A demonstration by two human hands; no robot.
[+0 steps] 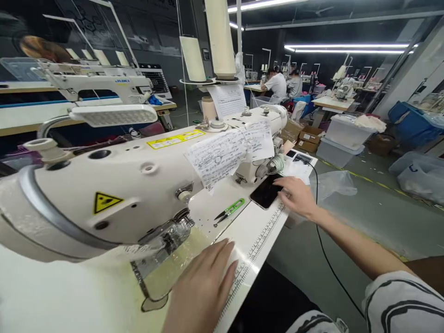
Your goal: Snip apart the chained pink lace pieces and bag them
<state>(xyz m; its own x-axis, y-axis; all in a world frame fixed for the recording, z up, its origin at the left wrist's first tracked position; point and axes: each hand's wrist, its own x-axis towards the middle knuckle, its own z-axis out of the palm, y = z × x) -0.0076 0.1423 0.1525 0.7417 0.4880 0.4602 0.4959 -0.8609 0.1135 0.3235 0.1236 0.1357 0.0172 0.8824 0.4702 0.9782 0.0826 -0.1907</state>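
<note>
My left hand (203, 289) lies flat, fingers together, on the white sewing table (258, 236) near its front edge, just right of the needle area of the white sewing machine (114, 194). My right hand (296, 196) reaches out to the table's far right end, fingertips touching a black phone (266, 191) that lies flat there. Green thread snips (229, 211) rest on the table between the two hands. Neither hand grips anything.
Handwritten paper slips (229, 152) hang from the machine arm. A black cable (324, 249) runs down off the table's right end. Two thread cones (208, 51) stand behind. Bins (342, 136), boxes and bags crowd the floor to the right; other workers sit far back.
</note>
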